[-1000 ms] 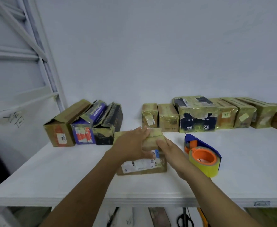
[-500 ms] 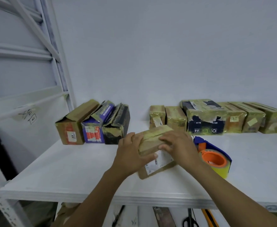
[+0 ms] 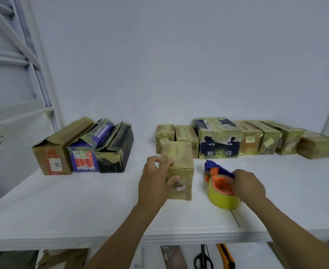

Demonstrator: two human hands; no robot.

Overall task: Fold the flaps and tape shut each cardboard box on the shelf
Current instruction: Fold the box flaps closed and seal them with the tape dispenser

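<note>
Box [image 3: 181,167] gripped upright by my left hand [image 3: 154,183]; my right hand [image 3: 248,186], clasping the tape dispenser [image 3: 221,188], sits just right of it, top seam [image 3: 177,150] running away from me.

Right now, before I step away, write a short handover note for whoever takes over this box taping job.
Left hand holds the small box upright on the shelf, in front of the back row.
Right hand grips the tape dispenser, which sits on the shelf just right of that box.
Done, by the look of it: the row of boxes at the back right, all covered in yellowish tape.
Left: seal the small box, whose top seam looks open, then the three boxes at the back left, whose flaps look loose.
</note>
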